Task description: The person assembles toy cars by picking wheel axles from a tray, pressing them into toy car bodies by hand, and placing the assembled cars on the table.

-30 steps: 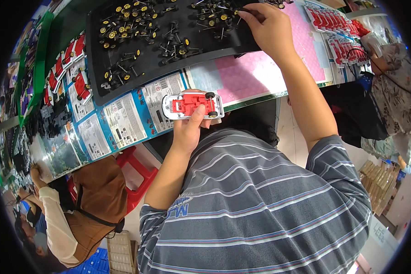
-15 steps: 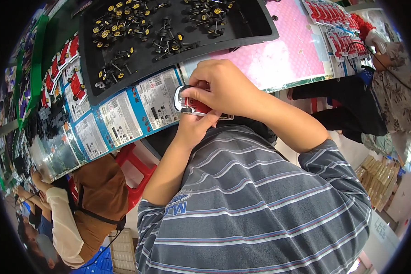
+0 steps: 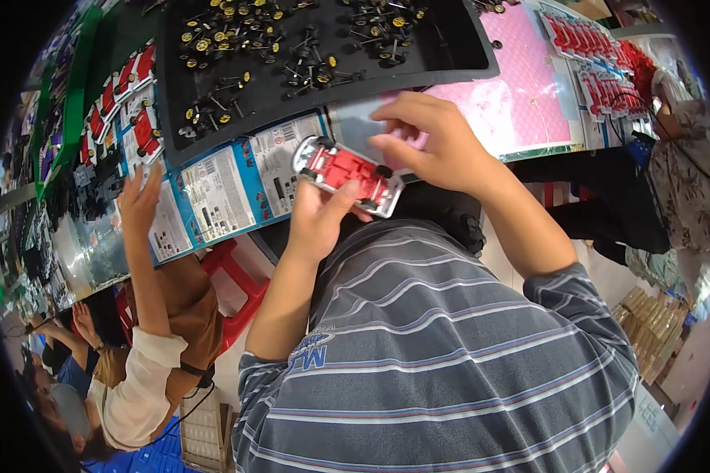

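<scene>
My left hand [image 3: 321, 217] grips a toy car [image 3: 341, 172] by its near side, my thumb pressing on its red underside. The car lies tilted with its underside up; its rim is white and silver, and black wheels show at both ends. Just right of the car, my right hand [image 3: 438, 140] hovers apart from it. Its thumb and fingers curve with a gap between them, and nothing shows held there. Beyond both hands stands a black tray [image 3: 335, 94] holding many wheel-and-axle sets [image 3: 237, 35] with yellow or black hubs.
Printed sheets [image 3: 213, 185] cover the table's near edge. Red-and-white toy cars [image 3: 143, 134] stand at the left, and red parts in rows [image 3: 580, 39] at the far right. A pink mat [image 3: 521, 94] lies right of the tray. A co-worker's hand [image 3: 140, 197] reaches over the table at the left.
My right hand has come off the car and moved right, its fingers parting. The car's underside now shows more fully in my left hand. A co-worker's arm has come up over the table.
</scene>
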Available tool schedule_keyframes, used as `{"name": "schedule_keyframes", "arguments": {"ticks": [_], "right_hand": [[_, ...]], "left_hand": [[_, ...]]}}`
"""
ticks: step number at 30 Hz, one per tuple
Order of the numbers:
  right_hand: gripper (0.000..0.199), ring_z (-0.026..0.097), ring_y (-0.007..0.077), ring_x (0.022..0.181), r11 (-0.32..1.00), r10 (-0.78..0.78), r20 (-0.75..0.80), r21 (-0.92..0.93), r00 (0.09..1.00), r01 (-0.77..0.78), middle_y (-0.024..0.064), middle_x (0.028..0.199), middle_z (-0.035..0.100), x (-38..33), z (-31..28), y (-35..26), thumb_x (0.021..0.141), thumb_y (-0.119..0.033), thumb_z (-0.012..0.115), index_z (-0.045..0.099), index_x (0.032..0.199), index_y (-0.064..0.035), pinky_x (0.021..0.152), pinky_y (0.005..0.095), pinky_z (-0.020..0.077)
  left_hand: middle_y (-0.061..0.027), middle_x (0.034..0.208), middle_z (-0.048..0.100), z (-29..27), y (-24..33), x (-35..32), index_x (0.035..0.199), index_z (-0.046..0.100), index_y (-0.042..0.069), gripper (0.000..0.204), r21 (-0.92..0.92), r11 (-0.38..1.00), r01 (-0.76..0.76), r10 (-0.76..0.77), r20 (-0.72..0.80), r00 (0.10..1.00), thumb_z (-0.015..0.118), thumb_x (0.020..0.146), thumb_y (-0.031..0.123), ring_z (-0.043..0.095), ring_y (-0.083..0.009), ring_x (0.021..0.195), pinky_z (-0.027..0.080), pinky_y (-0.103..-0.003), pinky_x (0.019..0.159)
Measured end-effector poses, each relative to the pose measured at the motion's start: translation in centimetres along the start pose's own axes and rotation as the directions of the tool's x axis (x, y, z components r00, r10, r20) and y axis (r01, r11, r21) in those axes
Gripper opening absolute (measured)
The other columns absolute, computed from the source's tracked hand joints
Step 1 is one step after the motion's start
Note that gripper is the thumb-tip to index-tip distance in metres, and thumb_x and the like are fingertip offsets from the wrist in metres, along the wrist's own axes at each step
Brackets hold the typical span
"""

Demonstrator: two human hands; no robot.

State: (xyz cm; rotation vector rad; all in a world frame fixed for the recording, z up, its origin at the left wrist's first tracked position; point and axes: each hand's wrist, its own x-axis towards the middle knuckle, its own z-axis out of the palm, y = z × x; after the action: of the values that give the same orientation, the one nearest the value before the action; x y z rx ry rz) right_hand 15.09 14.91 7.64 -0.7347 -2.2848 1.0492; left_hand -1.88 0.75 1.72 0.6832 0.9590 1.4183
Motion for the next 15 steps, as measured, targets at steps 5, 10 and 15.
{"name": "schedule_keyframes", "arguments": {"ticks": [5,10,15], "right_hand": [[0.022,0.065,0.0173,0.075,0.950,0.284,-0.164,-0.083,0.945,-0.300,0.0118,0.090,0.069,-4.3,-2.5,5.1,0.087,-0.012,0.074,0.070,0.103,0.0022,0.068,0.0289,0.0523],[0.018,0.064,0.0119,0.075,0.847,0.467,-0.394,-0.058,0.792,-0.528,0.0087,0.086,0.072,-7.7,-5.9,10.9,0.093,-0.012,0.069,0.070,0.102,0.0028,0.070,0.0266,0.0516],[0.022,0.064,0.0121,0.074,0.829,0.450,-0.491,-0.081,0.746,-0.553,0.0087,0.085,0.072,-8.0,-7.9,12.9,0.093,-0.018,0.068,0.071,0.102,0.0024,0.071,0.0267,0.0506]], "left_hand": [[-0.0168,0.128,0.059,-6.9,2.6,-2.6,0.141,0.039,0.001,0.039,-0.062,0.991,-0.117,0.108,-0.131,0.985,0.045,0.106,0.017,0.065,-0.0301,0.111,0.057,-0.043,0.084],[-0.0138,0.129,0.058,-12.8,6.1,-3.7,0.141,0.040,0.001,0.039,0.059,0.993,-0.097,0.112,-0.369,0.923,0.048,0.106,0.016,0.061,-0.0256,0.117,0.049,-0.044,0.102],[-0.0132,0.130,0.057,-14.7,7.9,-3.5,0.139,0.044,0.000,0.040,0.211,0.977,0.006,0.095,-0.462,0.882,0.053,0.105,0.018,0.062,-0.0235,0.116,0.052,-0.041,0.099]]}}
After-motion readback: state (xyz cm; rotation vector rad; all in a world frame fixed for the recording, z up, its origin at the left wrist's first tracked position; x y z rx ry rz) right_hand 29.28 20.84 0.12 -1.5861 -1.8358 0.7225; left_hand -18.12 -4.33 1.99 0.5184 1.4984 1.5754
